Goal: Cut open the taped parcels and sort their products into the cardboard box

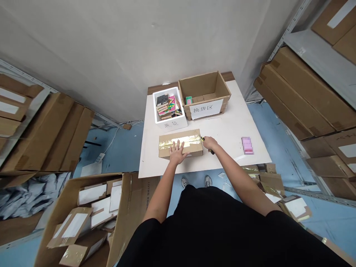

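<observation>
A taped cardboard box point(164, 147) lies on the white table point(150, 167) in front of me. My left hand point(177, 152) rests on its top with fingers spread, near the middle of the yellowish tape. At the box's right end my right hand point(210, 144) is wrapped round a box cutter point(212, 152) with a dark handle and some yellow. The cutter's front end is at the end of the tape; whether its blade is in the tape I cannot tell.
Behind the box stand a white foam box point(172, 125) of small packages and a larger open carton point(225, 100) with a handwritten label. A pink item point(247, 145) lies at the right. A big carton of parcels point(122, 207) stands lower left; shelves point(314, 40) flank the table.
</observation>
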`<state>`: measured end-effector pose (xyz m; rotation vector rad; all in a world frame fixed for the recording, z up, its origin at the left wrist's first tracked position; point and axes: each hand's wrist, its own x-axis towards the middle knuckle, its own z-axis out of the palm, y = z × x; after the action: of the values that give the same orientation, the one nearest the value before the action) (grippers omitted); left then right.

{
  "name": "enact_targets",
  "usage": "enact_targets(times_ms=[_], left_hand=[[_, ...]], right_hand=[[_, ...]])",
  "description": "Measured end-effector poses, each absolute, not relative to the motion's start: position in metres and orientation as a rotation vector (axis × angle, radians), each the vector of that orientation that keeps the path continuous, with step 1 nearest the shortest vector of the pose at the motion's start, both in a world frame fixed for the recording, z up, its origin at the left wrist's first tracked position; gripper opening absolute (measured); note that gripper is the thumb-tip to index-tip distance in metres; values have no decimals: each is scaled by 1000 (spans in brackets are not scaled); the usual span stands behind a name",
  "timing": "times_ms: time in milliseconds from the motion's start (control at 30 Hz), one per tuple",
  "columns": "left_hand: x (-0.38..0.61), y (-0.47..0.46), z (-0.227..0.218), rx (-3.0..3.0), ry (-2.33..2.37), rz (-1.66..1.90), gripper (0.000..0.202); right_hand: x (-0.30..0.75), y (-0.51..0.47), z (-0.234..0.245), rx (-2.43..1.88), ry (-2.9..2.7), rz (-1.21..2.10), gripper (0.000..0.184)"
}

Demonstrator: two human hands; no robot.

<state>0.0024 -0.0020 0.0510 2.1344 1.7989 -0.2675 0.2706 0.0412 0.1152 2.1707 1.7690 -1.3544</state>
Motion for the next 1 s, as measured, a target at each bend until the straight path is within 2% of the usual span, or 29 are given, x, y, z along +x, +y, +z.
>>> enact_targets(times_ms=[233, 333, 433, 500, 567, 667, 900, 1000], left_hand=[[5, -2, 55, 2114, 1791, -244, 91], [6, 1, 60, 2106, 1771, -253, 93], [-1, 18, 69, 2151, 1715, -190, 84], [-14, 39, 76, 2191, 1705, -105, 73], [-32, 62, 82, 2181, 1735, -93, 68], [-62, 85, 88, 2128, 1761, -184, 72], [-94, 37, 89, 2020, 1975, -194, 70], [-94, -10, 85, 2055, 1869, -240, 66]], right_hand=[[279, 3, 109, 2132, 1686, -1487, 17], [286, -20, 104, 2343, 1705, -1542, 15], [272, -34, 102, 2625, 1710, -1468, 22], [247, -38, 100, 2630, 1715, -1373, 25], [216, -38, 95, 2643, 1697, -1184, 37], [181, -27, 84, 2735, 1608, -940, 56], [171, 62, 78, 2861, 1448, -1037, 77], [162, 102, 84, 2815, 1455, -1127, 81]])
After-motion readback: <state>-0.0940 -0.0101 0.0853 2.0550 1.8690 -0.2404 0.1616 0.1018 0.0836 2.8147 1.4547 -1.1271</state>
